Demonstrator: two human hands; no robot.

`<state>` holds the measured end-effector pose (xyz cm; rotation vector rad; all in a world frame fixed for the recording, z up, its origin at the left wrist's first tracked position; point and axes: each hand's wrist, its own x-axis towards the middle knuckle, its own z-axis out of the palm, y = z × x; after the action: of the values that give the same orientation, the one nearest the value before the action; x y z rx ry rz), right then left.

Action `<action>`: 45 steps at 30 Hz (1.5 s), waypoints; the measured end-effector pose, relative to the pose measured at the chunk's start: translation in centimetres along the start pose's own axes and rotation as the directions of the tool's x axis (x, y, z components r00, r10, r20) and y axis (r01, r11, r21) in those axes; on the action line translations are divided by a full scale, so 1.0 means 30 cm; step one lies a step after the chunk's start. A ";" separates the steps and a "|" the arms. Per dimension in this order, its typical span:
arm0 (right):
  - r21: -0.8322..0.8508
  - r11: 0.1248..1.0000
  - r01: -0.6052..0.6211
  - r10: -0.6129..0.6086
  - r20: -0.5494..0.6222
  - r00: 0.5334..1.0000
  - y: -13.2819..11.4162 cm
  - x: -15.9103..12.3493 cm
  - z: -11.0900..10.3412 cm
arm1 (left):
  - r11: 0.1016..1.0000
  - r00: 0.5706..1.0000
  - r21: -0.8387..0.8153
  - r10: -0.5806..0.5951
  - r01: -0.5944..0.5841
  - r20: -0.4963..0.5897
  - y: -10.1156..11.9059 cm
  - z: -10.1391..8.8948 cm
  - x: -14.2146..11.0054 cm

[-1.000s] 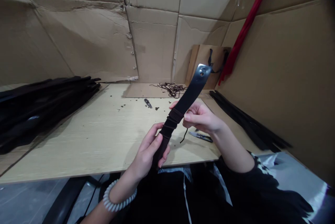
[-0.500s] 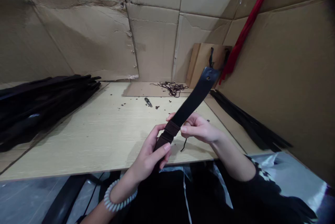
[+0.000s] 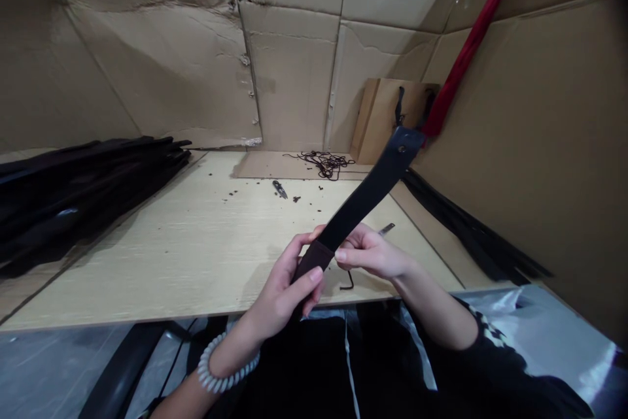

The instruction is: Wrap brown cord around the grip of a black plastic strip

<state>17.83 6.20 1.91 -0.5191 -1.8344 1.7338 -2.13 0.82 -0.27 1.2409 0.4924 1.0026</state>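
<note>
A long dark strap (image 3: pixel 369 191) slants up and right across the bench, with a metal-ringed hole near its wider far end. Around its lower part is a dark brown sleeve-like piece (image 3: pixel 316 258). My left hand (image 3: pixel 289 282) is closed around this lower part, thumb on top. My right hand (image 3: pixel 370 252) is closed at the strap's right edge, its thumb tip touching near the sleeve's upper end; some fingers are hidden. Below it hangs a short dark cord (image 3: pixel 349 286). Behind its knuckles shows a narrow metal strip (image 3: pixel 387 229); whether the hand holds it, I cannot tell.
Dark strips (image 3: pixel 88 190) lie piled at left, more dark strips (image 3: pixel 456 229) at right. Small thread snips (image 3: pixel 279 189), scraps and tangled cord (image 3: pixel 326 163) lie farther back. A brown paper bag (image 3: pixel 380 121) stands by the cardboard wall (image 3: pixel 289 79); red cloth (image 3: pixel 471 46) hangs at right.
The ridged gap in the brown piece has closed into one smooth length. The strap's far end has shifted slightly right, the right hand slightly down. More of the metal strip shows.
</note>
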 end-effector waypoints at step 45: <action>-0.656 0.751 0.070 -0.374 -0.337 0.864 -0.117 -0.077 0.137 | 0.999 0.995 0.052 0.011 -0.006 -0.095 0.160 0.023 0.048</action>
<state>17.34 1.26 5.06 -0.8323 -1.9835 0.7035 -2.58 1.62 4.72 1.2467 0.5904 1.0657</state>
